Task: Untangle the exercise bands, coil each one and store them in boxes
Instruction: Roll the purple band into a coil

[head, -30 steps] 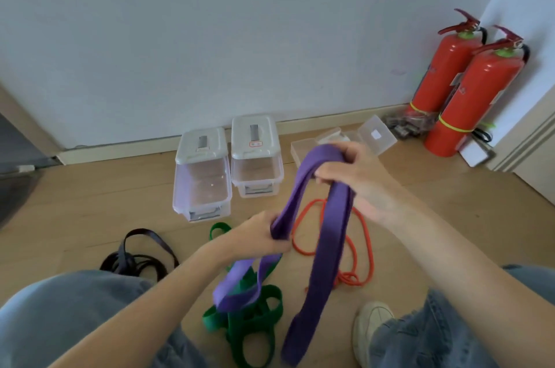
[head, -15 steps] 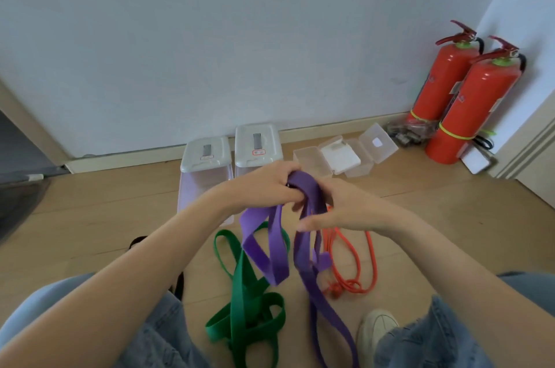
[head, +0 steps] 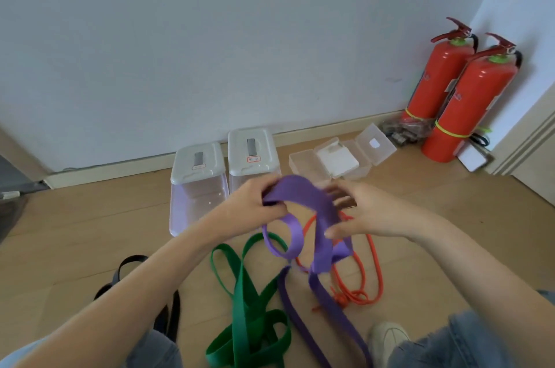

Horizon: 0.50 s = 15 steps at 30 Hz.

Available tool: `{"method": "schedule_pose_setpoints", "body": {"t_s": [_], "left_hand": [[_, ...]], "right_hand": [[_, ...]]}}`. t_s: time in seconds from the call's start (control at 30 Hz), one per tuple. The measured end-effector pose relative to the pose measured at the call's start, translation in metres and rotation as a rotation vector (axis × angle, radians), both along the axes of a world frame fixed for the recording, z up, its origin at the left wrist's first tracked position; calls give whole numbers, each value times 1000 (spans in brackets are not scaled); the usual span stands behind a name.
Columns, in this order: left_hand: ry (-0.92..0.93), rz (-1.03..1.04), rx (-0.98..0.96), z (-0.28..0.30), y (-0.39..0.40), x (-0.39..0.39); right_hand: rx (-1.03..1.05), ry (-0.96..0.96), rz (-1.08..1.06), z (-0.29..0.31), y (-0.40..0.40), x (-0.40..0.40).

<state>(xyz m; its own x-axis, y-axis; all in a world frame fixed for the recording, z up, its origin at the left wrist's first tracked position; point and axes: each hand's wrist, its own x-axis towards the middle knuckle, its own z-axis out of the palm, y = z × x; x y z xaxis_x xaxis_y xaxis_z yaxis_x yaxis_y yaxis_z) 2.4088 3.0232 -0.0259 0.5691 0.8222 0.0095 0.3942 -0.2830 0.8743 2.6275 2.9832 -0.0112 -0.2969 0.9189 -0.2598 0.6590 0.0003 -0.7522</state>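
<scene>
Purple band (head: 303, 196) arches between both hands above the floor (head: 90, 232): the left hand (head: 255, 205) grips one end of the arch with curled fingers, the right hand (head: 357, 211) pinches the other side, likely to turn a loop into a coil while its tail trails down between the knees. Green band (head: 249, 301), orange cord (head: 369, 271) and black band (head: 132, 265) lie loose on the floor, waiting. Two lidded boxes (head: 225, 163) and small open cases (head: 336, 157) stand by the wall, within reach for storing.
</scene>
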Motion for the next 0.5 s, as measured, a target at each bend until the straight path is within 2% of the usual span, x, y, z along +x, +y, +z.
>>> {"method": "schedule_pose_setpoints", "body": {"t_s": [0.1, 0.33, 0.4, 0.5], "left_hand": [[235, -209, 38, -3, 1, 16], [288, -102, -21, -19, 9, 19], [278, -137, -48, -25, 6, 14], [335, -216, -120, -37, 2, 1]], "right_hand": [[39, 116, 87, -8, 0, -16], [248, -53, 40, -14, 3, -38], [266, 66, -44, -10, 3, -37], [196, 469, -344, 3, 11, -17]]}}
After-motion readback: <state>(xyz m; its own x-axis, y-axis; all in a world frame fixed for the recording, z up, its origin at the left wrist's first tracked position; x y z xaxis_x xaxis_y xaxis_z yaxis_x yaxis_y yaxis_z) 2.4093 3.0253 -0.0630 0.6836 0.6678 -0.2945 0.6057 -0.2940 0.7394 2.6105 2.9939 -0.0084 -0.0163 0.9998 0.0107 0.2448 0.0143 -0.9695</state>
